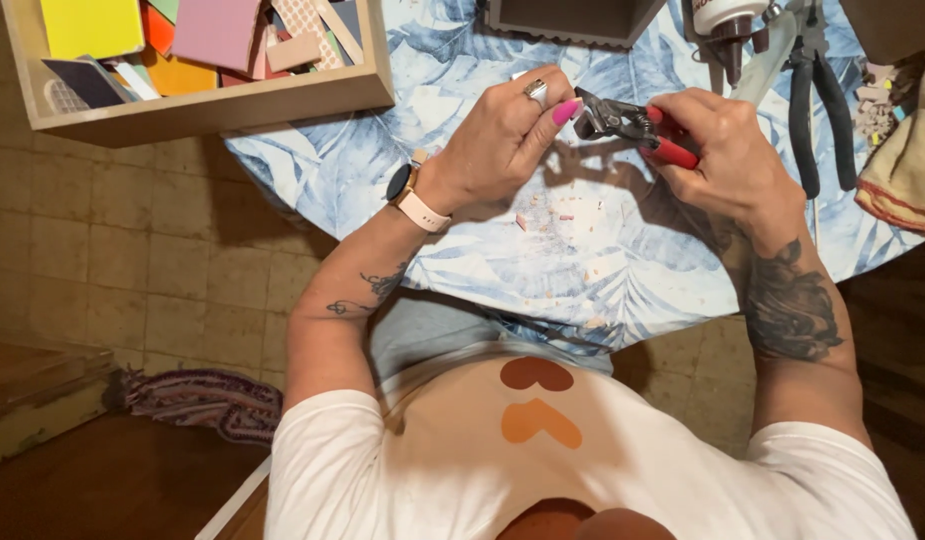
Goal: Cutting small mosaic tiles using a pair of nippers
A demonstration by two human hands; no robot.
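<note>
A view from above, looking down past a white-sleeved chest to a desk [462, 75] covered by a blue-and-white leaf-print cloth.

The right hand [727, 150] is closed around the red handles of a pair of nippers [632, 128], whose dark metal head points toward the left hand. The left hand [507, 135] is curled, its thumb and first finger pinched together right at the head of the nippers. The thumbnail is painted bright pink, and there is a ring on one finger. Whatever sits between those fingertips is too small to make out. A watch with a pale pink strap [414, 198] is on the left wrist. Both forearms carry dark tattoos.

The hands are raised just above the middle of the desk. Directly under them, pale chips and crumbs [562, 215] lie scattered on the cloth, spreading toward the near edge.

At the far left corner of the desk stands a shallow wooden box [212, 105] holding flat pieces in yellow, pink, orange, dark blue and patterned colours. At the far edge, in the middle, is part of a second wooden box [572, 20]. Toward the far right lie a glue bottle with a dark nozzle [727, 30] and a pair of black-handled pliers [812, 95]. A cream cloth with a red stripe [907, 160] hangs at the right edge.

Beneath the desk is a tiled floor, with a purple woven rug [197, 400] lower left.
</note>
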